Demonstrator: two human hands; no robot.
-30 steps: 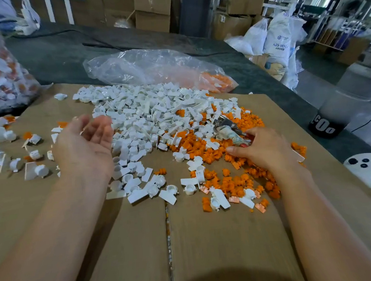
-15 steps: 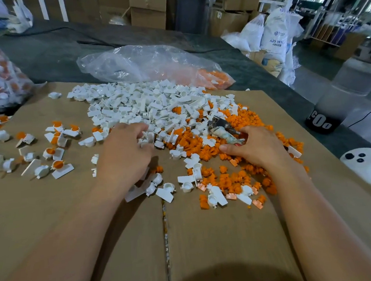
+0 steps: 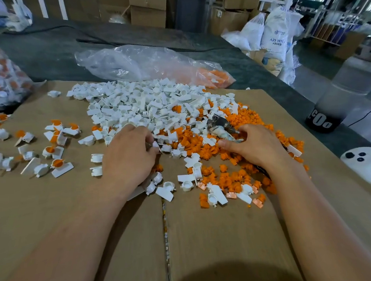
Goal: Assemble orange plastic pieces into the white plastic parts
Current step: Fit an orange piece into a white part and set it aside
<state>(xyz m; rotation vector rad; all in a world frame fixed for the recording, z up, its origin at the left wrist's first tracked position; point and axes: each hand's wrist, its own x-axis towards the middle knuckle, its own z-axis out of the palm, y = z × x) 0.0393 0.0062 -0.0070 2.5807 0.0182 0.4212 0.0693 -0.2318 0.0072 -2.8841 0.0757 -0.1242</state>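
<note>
Corrugated cardboard [image 3: 211, 239]: left grip [image 3: 127, 154] pinches glossy white part [image 3: 156, 144]; right grip [image 3: 254, 145] clasps taped metal tool [image 3: 220, 129].

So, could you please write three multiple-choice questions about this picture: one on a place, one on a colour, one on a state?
1. Where on the cardboard do the finished pieces lie?
A. its left side
B. its near edge
C. its far right corner

2. What colour are most loose pieces around the right hand?
A. blue
B. green
C. orange

3. What is the right hand doing?
A. lying flat and open
B. gripping a metal tool
C. pulling a plastic bag

Answers:
1 A: white parts with orange inserts lie scattered at the left, apart from the piles.
2 C: an orange heap spreads around and under that hand.
3 B: its fingers curl round the tool's wrapped handle.
</note>
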